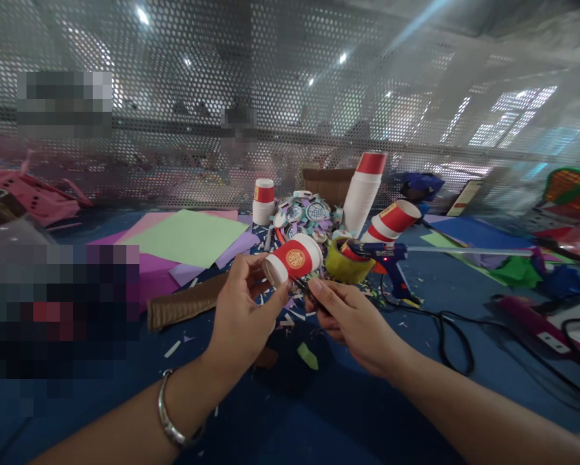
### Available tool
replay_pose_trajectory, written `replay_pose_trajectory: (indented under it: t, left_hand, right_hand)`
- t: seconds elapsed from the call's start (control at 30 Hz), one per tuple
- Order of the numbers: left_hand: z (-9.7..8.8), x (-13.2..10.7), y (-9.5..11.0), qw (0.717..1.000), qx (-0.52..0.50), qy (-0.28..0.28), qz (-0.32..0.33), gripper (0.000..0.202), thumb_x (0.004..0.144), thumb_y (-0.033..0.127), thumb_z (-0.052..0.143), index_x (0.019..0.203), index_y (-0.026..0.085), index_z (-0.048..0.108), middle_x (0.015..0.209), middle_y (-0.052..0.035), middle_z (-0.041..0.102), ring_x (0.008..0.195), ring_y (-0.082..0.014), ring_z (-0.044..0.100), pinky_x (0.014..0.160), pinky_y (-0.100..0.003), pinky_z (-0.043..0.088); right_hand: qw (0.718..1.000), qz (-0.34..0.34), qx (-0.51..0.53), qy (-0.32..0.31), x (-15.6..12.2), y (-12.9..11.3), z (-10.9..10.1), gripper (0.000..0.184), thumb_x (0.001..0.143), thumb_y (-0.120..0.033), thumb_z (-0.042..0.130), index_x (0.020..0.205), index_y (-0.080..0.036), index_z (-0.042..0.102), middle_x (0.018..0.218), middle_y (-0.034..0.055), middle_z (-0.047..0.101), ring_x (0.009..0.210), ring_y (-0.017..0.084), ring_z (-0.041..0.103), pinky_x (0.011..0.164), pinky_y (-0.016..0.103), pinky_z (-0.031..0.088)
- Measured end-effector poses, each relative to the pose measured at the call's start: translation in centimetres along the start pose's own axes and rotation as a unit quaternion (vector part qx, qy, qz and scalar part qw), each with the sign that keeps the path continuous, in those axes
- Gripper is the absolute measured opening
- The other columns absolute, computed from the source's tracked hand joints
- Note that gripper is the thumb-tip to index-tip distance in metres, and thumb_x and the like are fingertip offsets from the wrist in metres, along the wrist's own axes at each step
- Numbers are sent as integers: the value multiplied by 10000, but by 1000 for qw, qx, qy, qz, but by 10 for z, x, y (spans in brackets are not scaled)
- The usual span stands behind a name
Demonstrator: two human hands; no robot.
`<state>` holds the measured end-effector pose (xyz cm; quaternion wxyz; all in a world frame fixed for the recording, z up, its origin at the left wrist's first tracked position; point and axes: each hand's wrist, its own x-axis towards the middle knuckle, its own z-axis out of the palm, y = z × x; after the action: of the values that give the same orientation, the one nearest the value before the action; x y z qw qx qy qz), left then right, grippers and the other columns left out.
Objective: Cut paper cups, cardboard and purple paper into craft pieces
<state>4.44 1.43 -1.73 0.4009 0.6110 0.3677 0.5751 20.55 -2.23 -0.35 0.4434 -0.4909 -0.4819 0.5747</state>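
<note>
A red and white paper cup [297, 259] lies tilted on its side in the air, its open rim towards the left. My left hand [244, 310] is closed round the rim end, thumb below and fingers behind. My right hand [343, 313] grips what looks like dark scissors [305, 288], mostly covered by my fingers. Their blades touch or nearly touch the cup's lower side; the exact contact is hidden. Just behind my right hand, a blue glue gun [389, 258] rests with its nozzle on a yellow tape roll [343, 268].
Stacked cups [362, 200] lean at the back, near a pile of decorated paper pieces [307, 216]. Coloured paper sheets [188, 237] and a cardboard strip [186, 303] lie left. Black cables [457, 342] curl at right. Paper scraps litter the blue table [280, 413]. A perforated metal screen [290, 77] stands behind.
</note>
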Motion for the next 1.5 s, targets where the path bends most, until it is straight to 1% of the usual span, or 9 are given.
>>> replay_pose_trajectory:
  t: [0.1, 0.27, 0.47, 0.63, 0.77, 0.9, 1.07, 1.23, 1.5]
  left_hand:
    - [1, -1, 1, 1000, 13, -7, 5, 331, 779, 253, 720, 1044, 213, 527, 1081, -79, 656, 972, -232, 673, 848, -394, 559]
    - [7, -8, 3, 998, 48, -23, 17, 379, 777, 256, 727, 1092, 210, 524, 1110, -78, 647, 1022, -240, 662, 913, -415, 542]
    - [10, -11, 1, 1000, 5, -14, 14, 401, 790, 271, 723, 1102, 205, 480, 1151, -109, 624, 1083, -250, 634, 926, -430, 546]
    - [10, -10, 2, 999, -19, -9, 23, 397, 790, 269, 723, 1102, 203, 487, 1170, -116, 621, 1110, -252, 621, 944, -434, 540]
    - [9, -9, 2, 1000, -1, -25, 8, 374, 797, 277, 710, 1104, 200, 511, 1148, -115, 643, 1090, -256, 634, 916, -426, 552]
    - [9, -11, 5, 999, 31, -27, 14, 352, 802, 286, 702, 1098, 207, 530, 1122, -101, 650, 1056, -251, 646, 889, -413, 562]
    - [9, -16, 10, 999, 37, -34, 5, 324, 819, 311, 695, 1082, 226, 527, 1081, -82, 663, 990, -246, 676, 827, -394, 582]
    - [10, -18, 13, 998, 51, -30, 13, 301, 820, 298, 694, 1067, 228, 537, 1055, -67, 663, 939, -236, 688, 804, -380, 590]
    - [10, -18, 9, 993, 103, -26, 51, 317, 844, 295, 669, 1115, 240, 514, 1121, -83, 636, 1010, -244, 665, 850, -397, 581]
  right_hand:
    - [1000, 6, 10, -5, 0, 1, 0, 491, 838, -646, 570, 739, -166, 529, 513, -101, 282, 435, 42, 154, 383, 194, 89]
    - [1000, -1, 24, 0, 1, 0, 3, 500, 830, -661, 565, 739, -172, 515, 501, -109, 270, 429, 41, 141, 387, 199, 89]
    - [999, -13, 36, -3, 2, 0, 5, 487, 833, -648, 569, 731, -175, 513, 531, -98, 273, 450, 50, 148, 396, 207, 75]
    - [999, -20, 46, -3, 1, 0, 4, 490, 819, -658, 581, 734, -182, 501, 541, -104, 238, 448, 49, 139, 388, 199, 82]
    - [999, -14, 32, 3, 3, 3, 4, 492, 832, -666, 553, 732, -189, 493, 523, -107, 247, 428, 46, 140, 380, 195, 94]
    - [999, -21, 25, 16, 3, 7, 5, 494, 822, -666, 568, 729, -186, 496, 516, -104, 271, 431, 47, 144, 383, 195, 101]
    - [999, -30, 28, 29, 0, 7, 7, 495, 814, -663, 583, 713, -189, 484, 506, -106, 265, 431, 48, 150, 386, 196, 107]
    - [998, -40, 36, 41, -2, 5, 7, 501, 788, -656, 618, 699, -181, 490, 545, -89, 302, 445, 49, 187, 393, 202, 122]
    - [997, -48, 33, 51, -2, 7, 8, 499, 771, -656, 634, 704, -176, 515, 614, -50, 402, 458, 52, 250, 395, 208, 130]
